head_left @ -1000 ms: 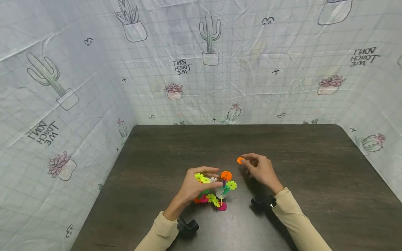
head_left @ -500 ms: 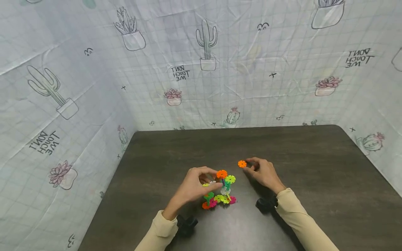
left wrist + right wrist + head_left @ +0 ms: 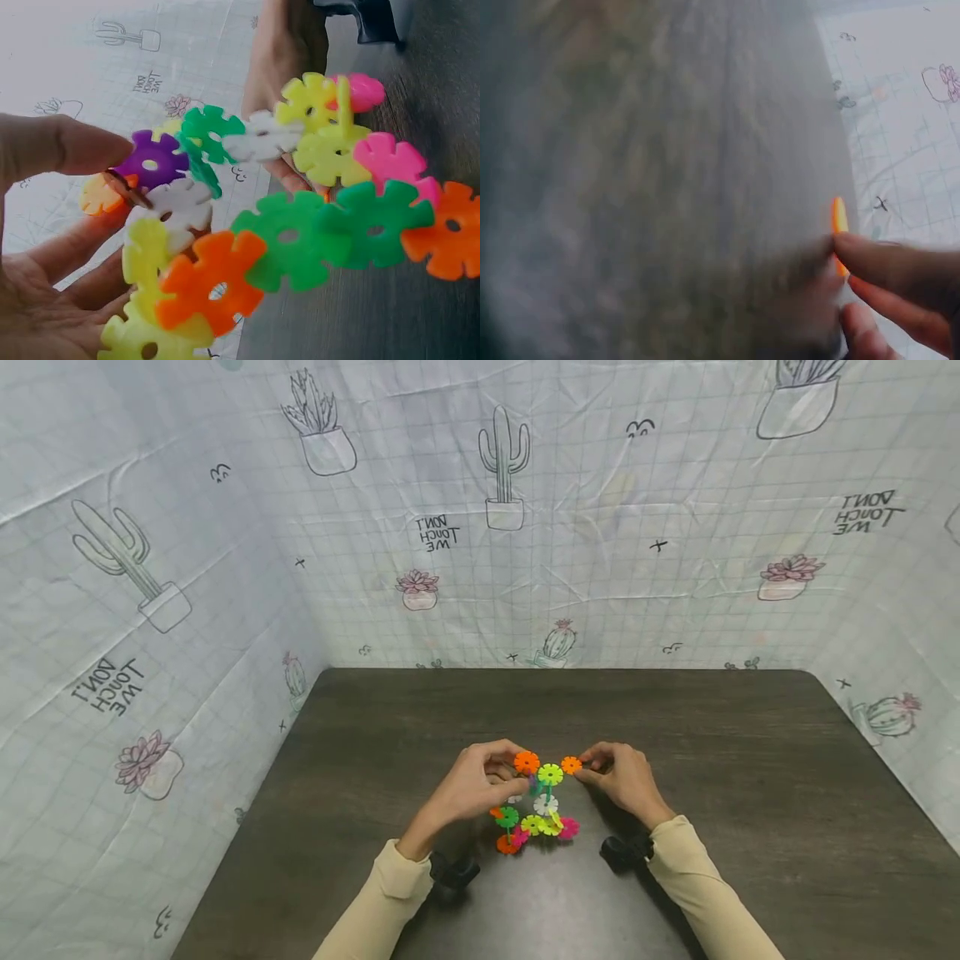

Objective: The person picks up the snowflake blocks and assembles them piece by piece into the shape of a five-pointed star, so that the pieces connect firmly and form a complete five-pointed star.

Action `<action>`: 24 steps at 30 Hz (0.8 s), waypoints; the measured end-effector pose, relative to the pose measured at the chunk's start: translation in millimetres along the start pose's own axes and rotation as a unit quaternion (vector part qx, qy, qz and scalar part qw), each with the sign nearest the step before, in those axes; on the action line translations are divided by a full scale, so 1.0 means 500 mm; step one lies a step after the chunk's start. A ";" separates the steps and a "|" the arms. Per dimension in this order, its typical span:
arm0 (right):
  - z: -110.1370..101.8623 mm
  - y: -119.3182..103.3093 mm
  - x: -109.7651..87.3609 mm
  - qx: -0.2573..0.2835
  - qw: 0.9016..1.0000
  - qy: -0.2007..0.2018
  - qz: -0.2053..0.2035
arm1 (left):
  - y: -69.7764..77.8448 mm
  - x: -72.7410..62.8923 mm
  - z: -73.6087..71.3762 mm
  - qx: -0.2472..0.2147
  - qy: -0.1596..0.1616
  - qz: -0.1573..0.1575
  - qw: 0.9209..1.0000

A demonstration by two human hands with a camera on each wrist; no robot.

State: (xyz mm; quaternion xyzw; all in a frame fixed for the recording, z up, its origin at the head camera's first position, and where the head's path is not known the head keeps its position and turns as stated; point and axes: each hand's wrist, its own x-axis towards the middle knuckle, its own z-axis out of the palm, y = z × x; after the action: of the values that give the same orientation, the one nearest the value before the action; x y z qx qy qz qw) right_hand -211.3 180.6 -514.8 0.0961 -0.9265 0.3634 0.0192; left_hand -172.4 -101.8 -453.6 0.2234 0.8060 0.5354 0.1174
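My left hand (image 3: 468,785) holds a linked chain of flower-shaped plastic discs, its thumb and fingers pinching it near a purple disc (image 3: 154,161). Green (image 3: 289,232), white, yellow, pink and orange discs slot edge to edge into this open, bent shape, raised over the table. A yellow-green disc (image 3: 551,774) stands out on the chain's right side. Beside it, my right hand (image 3: 628,781) pinches a single orange disc (image 3: 572,765) between thumb and fingers. The right wrist view shows that orange disc (image 3: 840,217) edge-on.
A dark wood-grain table (image 3: 750,827) lies under both hands. White cloth printed with cacti (image 3: 555,560) hangs behind it and along both sides. Black wrist devices (image 3: 453,872) sit below both hands. Much of the right wrist view is a dark blur.
The disc chain has turned and risen in my left hand, so more of it shows. My right hand has brought its orange disc nearer to the chain's yellow-green disc.
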 end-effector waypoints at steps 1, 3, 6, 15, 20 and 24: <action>0.001 -0.001 0.000 -0.001 1.000 -0.003 -0.002 | 0.000 -0.001 -0.001 0.008 -0.001 -0.001 1.000; 0.004 -0.004 -0.001 -0.005 1.000 -0.004 -0.010 | -0.001 -0.002 -0.003 0.024 -0.001 -0.002 1.000; 0.013 -0.005 0.002 -0.015 1.000 0.006 -0.022 | -0.001 -0.003 -0.005 0.042 -0.001 -0.002 0.999; 0.015 -0.003 0.010 0.021 1.000 0.003 -0.018 | 0.010 -0.002 0.010 0.088 0.015 -0.009 0.996; -0.002 0.000 0.013 0.060 0.998 -0.033 -0.002 | 0.012 -0.003 0.015 0.098 0.047 0.006 0.994; -0.018 0.000 0.015 0.076 0.996 -0.041 0.006 | 0.014 -0.004 0.016 0.094 0.052 0.013 0.994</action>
State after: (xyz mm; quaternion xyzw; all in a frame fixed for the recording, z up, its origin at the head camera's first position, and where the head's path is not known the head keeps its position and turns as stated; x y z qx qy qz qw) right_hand -219.0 185.4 -507.5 0.1066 -0.8966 0.4288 -0.0287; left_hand -165.7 -94.1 -450.5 0.2156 0.8547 0.4699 0.0468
